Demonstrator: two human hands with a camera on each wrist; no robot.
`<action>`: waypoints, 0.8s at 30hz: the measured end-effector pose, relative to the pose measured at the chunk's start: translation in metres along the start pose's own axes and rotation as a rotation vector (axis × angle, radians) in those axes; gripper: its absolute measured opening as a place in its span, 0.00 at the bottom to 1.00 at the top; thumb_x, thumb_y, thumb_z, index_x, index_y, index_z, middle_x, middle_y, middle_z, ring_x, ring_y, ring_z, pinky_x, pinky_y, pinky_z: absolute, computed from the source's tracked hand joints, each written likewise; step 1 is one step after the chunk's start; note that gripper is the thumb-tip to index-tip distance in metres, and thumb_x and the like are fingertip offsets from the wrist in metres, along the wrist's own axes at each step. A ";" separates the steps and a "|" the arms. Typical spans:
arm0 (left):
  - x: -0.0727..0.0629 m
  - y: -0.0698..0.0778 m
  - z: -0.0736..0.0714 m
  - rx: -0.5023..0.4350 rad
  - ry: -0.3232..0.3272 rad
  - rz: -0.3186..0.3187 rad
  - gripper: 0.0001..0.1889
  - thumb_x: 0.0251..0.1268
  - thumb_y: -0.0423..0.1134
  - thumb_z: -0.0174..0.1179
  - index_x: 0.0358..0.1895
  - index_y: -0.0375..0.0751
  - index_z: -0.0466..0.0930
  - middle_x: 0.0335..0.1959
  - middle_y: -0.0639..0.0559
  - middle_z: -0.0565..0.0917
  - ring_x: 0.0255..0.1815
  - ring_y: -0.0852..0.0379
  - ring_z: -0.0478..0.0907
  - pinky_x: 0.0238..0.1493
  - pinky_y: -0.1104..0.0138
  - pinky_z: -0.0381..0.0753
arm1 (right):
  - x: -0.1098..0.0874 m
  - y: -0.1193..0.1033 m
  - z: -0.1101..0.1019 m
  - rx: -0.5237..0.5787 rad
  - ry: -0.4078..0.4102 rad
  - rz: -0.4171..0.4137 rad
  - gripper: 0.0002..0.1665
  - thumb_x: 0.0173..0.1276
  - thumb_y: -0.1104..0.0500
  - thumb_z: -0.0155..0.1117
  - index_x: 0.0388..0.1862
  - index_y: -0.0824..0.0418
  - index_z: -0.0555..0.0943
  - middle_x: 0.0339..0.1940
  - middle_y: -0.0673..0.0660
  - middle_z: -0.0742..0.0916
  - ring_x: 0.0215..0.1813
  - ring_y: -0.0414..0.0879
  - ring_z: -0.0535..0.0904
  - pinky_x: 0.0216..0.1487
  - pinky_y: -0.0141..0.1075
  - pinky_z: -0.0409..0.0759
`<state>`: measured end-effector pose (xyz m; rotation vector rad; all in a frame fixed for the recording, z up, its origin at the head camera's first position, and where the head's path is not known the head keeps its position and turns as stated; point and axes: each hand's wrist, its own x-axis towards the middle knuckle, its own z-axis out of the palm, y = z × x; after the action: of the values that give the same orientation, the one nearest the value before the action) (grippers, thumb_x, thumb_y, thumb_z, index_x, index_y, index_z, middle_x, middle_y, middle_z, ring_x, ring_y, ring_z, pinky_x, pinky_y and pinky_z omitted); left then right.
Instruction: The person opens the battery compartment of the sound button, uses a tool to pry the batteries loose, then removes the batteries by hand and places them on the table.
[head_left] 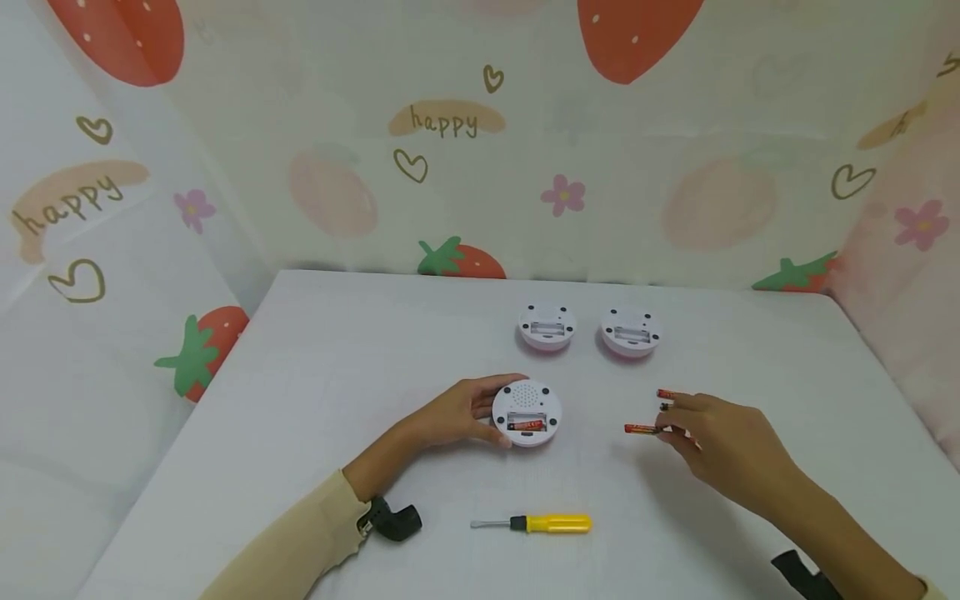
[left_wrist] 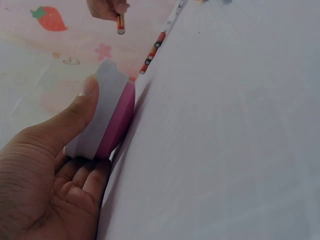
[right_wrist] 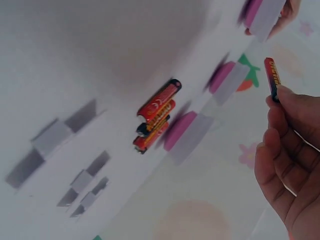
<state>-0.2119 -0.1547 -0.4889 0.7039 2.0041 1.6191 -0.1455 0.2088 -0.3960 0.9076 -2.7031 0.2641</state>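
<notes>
My left hand (head_left: 453,412) grips a round white device with a pink body (head_left: 527,393) by its left side, thumb and fingers around its edge. The device's battery compartment faces up, with one red battery (head_left: 527,426) lying in it. To the right, my right hand (head_left: 735,446) pinches another red battery (head_left: 640,429) by one end, above the table; the right wrist view shows this battery (right_wrist: 272,77) between thumb and fingertip. Several loose red and black batteries (right_wrist: 157,112) lie on the table, mostly hidden behind the right hand in the head view.
Two similar round devices, one on the left (head_left: 547,327) and one on the right (head_left: 631,332), stand farther back with bare battery compartments up. A yellow-handled screwdriver (head_left: 558,523) lies in front. Small pale pieces (right_wrist: 52,137) appear on the table in the right wrist view.
</notes>
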 end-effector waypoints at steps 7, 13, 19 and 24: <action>-0.001 0.001 -0.001 -0.007 -0.001 -0.004 0.48 0.52 0.25 0.76 0.78 0.47 0.63 0.76 0.51 0.67 0.73 0.55 0.69 0.67 0.68 0.73 | -0.013 0.007 0.003 -0.022 0.052 0.009 0.16 0.49 0.64 0.83 0.38 0.55 0.91 0.37 0.51 0.91 0.40 0.49 0.88 0.25 0.39 0.82; -0.001 0.003 -0.002 -0.018 0.000 -0.007 0.48 0.52 0.26 0.76 0.78 0.49 0.64 0.75 0.52 0.68 0.72 0.56 0.70 0.67 0.67 0.74 | -0.019 0.013 0.003 -0.036 -0.040 0.072 0.11 0.52 0.62 0.82 0.35 0.53 0.91 0.34 0.50 0.89 0.39 0.50 0.87 0.26 0.41 0.82; -0.001 0.002 -0.001 -0.010 -0.001 -0.011 0.48 0.52 0.27 0.77 0.78 0.50 0.64 0.75 0.52 0.68 0.72 0.55 0.70 0.67 0.68 0.74 | -0.024 0.016 0.005 -0.046 -0.133 0.119 0.10 0.54 0.62 0.81 0.35 0.52 0.91 0.32 0.45 0.88 0.33 0.44 0.83 0.24 0.36 0.77; -0.001 0.000 0.000 -0.014 0.000 -0.007 0.48 0.52 0.26 0.76 0.78 0.49 0.63 0.75 0.52 0.69 0.72 0.55 0.70 0.67 0.67 0.74 | -0.026 0.020 0.010 -0.041 -0.155 0.124 0.11 0.53 0.63 0.81 0.34 0.50 0.91 0.32 0.43 0.87 0.32 0.41 0.81 0.24 0.34 0.75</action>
<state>-0.2113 -0.1551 -0.4885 0.6912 1.9915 1.6280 -0.1397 0.2366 -0.4149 0.7800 -2.9007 0.1685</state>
